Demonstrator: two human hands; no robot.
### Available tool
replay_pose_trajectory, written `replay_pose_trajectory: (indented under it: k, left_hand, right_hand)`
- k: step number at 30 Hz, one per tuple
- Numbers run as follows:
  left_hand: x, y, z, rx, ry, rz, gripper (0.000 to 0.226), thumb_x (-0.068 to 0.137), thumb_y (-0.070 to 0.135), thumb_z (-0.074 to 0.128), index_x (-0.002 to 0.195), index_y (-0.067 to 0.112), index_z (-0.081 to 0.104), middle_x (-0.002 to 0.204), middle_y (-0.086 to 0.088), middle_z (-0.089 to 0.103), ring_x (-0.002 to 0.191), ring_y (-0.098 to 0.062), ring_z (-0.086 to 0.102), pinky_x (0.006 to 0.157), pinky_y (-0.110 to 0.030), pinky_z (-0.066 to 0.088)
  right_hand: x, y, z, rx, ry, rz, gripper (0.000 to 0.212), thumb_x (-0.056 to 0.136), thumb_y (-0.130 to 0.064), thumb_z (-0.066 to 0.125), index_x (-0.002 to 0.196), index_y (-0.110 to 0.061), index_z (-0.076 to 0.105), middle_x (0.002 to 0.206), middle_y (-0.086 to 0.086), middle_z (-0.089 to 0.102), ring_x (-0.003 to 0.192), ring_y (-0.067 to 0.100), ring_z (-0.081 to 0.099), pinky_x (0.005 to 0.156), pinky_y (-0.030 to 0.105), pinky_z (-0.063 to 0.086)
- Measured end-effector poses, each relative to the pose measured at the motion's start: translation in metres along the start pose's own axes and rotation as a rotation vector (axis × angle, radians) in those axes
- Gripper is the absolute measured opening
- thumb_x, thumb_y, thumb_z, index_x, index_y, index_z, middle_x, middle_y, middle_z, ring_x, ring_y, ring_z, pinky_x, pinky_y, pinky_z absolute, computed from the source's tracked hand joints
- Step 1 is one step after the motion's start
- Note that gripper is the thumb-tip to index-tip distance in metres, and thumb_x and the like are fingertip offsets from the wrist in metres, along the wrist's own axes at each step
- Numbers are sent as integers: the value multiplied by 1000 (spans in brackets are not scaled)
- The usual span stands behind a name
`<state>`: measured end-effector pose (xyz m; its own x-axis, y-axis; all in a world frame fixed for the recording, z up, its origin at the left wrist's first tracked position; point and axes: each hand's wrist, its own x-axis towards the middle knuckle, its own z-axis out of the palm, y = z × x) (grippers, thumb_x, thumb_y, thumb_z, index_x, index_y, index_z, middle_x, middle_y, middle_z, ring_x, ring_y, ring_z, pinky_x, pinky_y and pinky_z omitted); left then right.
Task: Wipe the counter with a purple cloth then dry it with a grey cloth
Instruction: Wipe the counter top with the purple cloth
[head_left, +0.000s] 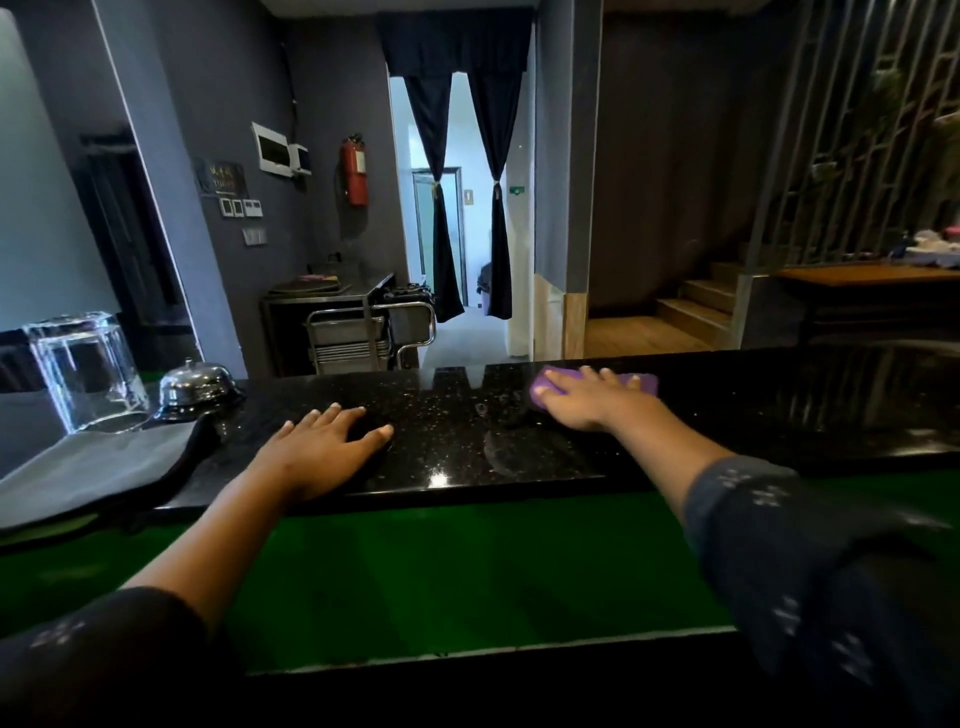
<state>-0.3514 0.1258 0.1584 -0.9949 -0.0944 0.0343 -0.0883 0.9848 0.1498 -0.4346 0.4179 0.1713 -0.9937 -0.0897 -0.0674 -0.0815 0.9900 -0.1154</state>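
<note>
Your right hand (589, 397) presses flat on the purple cloth (644, 383) — left hand (324, 449) spread on the tabletop (457, 431), beside the grey cloth (98, 473).

Worktop (779, 415) spans frame centre. Glass (88, 371), bell (196, 387) and flat cloth (98, 470) at left; folded cloth (644, 383) near far edge, right of centre.

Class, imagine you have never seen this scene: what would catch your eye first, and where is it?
Likely the bright purple cloth pressed flat under the right hand at the far edge of the glossy black speckled counter. Next, the left hand spread flat on the counter, and the folded grey cloth at the left end, beside a silver bell.
</note>
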Motion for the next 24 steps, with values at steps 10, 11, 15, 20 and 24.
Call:
replay_pose_trajectory:
  k: [10,11,15,20,24]
  left_hand:
    - [1,-5,5,21,-10,19,73,89,68,17,151,31,10,160,-3,5,147,-21,4,118,-42,1]
    - [2,-3,6,24,-3,15,72,89,68,17,151,31,11,160,-3,5,147,-21,4,118,-42,2]
    - [5,-3,6,25,0,5,72,89,68,18,151,32,12,160,-2,6,147,-20,6,118,-42,2]
    - [5,-8,5,24,-14,15,73,87,71,18,150,35,12,160,1,7,147,-18,7,119,-42,4]
    - [3,-10,1,3,-36,32,80,78,74,12,150,38,9,160,3,3,147,-14,4,119,-40,1]
  right_hand:
    - [-69,-39,18,-25,-59,-448,58,92,-69,15,146,-55,4,163,-7,0,149,18,0,117,50,-3]
    - [-61,-38,17,-28,-71,-418,58,92,-69,15,147,-54,4,163,-6,-1,149,19,0,117,52,-3]
    - [-12,-78,17,-15,-65,-316,62,93,-68,16,151,-46,4,163,1,-3,149,26,-3,114,56,-6]
    - [34,-133,18,9,-53,-275,66,94,-67,19,152,-39,5,162,8,-5,148,32,-5,114,60,-8]
    - [69,-91,8,-29,-64,-278,74,88,-75,18,152,-41,5,163,4,0,148,32,2,114,63,-1]
